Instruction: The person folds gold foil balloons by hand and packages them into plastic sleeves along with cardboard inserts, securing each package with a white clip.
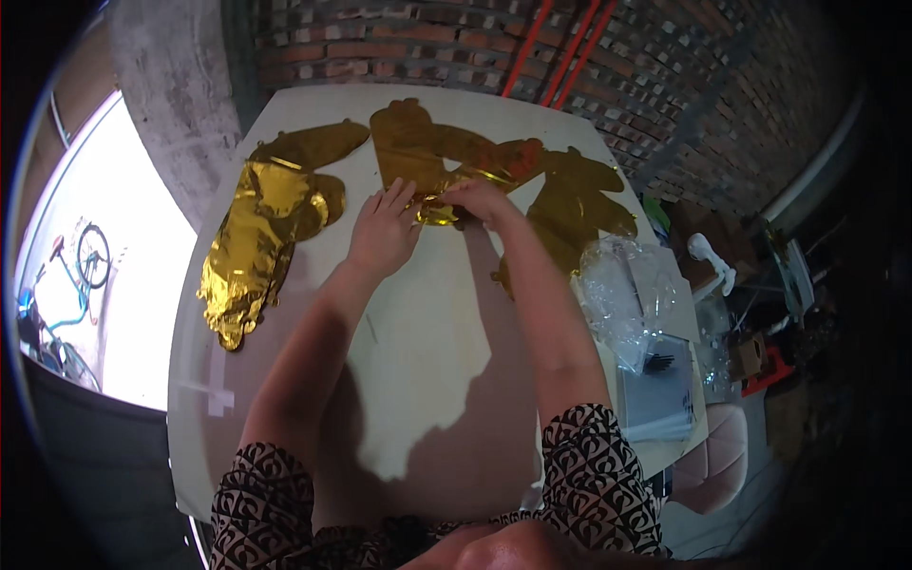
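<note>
A flat, uninflated gold foil balloon (404, 147) lies in front of me on the far part of the table, its near edge bunched up between my hands. My left hand (383, 228) rests on its near left part with the fingers stretched out. With the fingertips of my right hand (480, 201) I pinch the crumpled near edge; the exact grip is partly hidden. To the left lies another gold foil balloon (252, 228), shiny and wrinkled. A third gold foil balloon (570, 204) is spread flat on the right, partly behind my right forearm.
Crumpled clear plastic bags (622, 285) and a bluish clear plastic sleeve (655, 404) lie along the right side of the pale table (427, 323). A padded chair (712, 461) stands beyond the right edge. Behind the table rises a brick wall (399, 47).
</note>
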A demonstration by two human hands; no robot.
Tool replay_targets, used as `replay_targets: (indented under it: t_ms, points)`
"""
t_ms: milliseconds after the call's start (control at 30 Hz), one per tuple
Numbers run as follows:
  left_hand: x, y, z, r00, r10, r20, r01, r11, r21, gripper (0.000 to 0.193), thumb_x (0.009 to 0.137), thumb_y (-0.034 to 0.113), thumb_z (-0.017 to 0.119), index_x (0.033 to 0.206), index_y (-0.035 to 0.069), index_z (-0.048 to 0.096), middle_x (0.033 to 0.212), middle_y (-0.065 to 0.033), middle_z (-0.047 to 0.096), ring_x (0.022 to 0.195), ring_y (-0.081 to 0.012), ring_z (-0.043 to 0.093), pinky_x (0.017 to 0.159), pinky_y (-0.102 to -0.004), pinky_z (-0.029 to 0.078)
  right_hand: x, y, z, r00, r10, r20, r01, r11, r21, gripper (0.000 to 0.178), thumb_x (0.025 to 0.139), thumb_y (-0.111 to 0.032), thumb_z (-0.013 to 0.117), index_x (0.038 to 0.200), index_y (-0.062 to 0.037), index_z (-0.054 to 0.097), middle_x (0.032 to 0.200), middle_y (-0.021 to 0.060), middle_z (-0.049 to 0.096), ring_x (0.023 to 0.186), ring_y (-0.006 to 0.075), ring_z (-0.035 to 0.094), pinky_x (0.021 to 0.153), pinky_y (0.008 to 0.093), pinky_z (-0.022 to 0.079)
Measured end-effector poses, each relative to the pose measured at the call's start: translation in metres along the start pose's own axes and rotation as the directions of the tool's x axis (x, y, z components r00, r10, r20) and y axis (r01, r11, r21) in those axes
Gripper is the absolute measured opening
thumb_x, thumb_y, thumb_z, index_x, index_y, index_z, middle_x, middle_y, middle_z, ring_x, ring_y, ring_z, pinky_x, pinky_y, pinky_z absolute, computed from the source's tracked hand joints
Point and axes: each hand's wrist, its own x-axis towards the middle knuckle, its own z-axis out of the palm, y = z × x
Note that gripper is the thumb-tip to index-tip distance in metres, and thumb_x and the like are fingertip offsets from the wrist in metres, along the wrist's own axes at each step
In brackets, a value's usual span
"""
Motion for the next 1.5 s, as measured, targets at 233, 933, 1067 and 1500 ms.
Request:
replay_targets:
  t_ms: [233,933,1067,1500]
  points:
    - [0.009,0.008,-0.003,1.000,0.000,-0.004,0.000,1.000,0.009,0.041,0.087,0.021,0.071,0.123,0.005,0.062,0.146,-0.0158,0.051,0.140,-0.0311,0.043,0.117,-0.0506,0.031,0.024,0.017,-0.028,0.993,0.095,-0.066,-0.062,0.918,0.391,0.024,0.089,-0.015,0.075,0.108,-0.0028,0.066,0.104,0.0073,0.068,0.094,0.0171,0.064,0.084,0.0311,0.051]
    - [0.006,0.002,0.003,0.973,-0.147,0.177,0.167,0.981,-0.102,0.029,0.094,0.030,0.063,0.120,0.017,0.067,0.128,-0.0060,0.061,0.121,-0.0247,0.058,0.114,-0.0527,0.035,0.009,-0.221,-0.222,0.272,-0.566,-0.778,0.009,0.810,-0.586,0.033,0.088,-0.036,0.074,0.107,-0.0088,0.076,0.094,0.0101,0.076,0.084,0.0215,0.070,0.077,0.0375,0.054]
    - [-0.019,-0.020,0.000,0.966,-0.180,0.183,0.185,0.983,-0.010,0.031,0.094,0.028,0.062,0.122,0.015,0.066,0.132,-0.0056,0.059,0.122,-0.0246,0.058,0.114,-0.0514,0.035,-0.011,-0.263,-0.193,0.252,-0.439,-0.862,0.225,0.893,-0.389,0.034,0.090,-0.041,0.070,0.104,-0.0111,0.077,0.097,0.0122,0.076,0.092,0.0301,0.072,0.081,0.0430,0.057]
    - [-0.001,-0.005,0.007,0.977,-0.162,0.141,0.179,0.977,-0.114,0.037,0.092,0.033,0.062,0.122,0.013,0.066,0.130,-0.0072,0.061,0.123,-0.0248,0.057,0.114,-0.0483,0.033,-0.164,-0.357,-0.230,-0.143,-0.854,-0.500,0.253,0.457,-0.853,0.043,0.089,-0.036,0.071,0.115,-0.0018,0.069,0.105,0.0101,0.072,0.095,0.0194,0.068,0.082,0.0340,0.052]
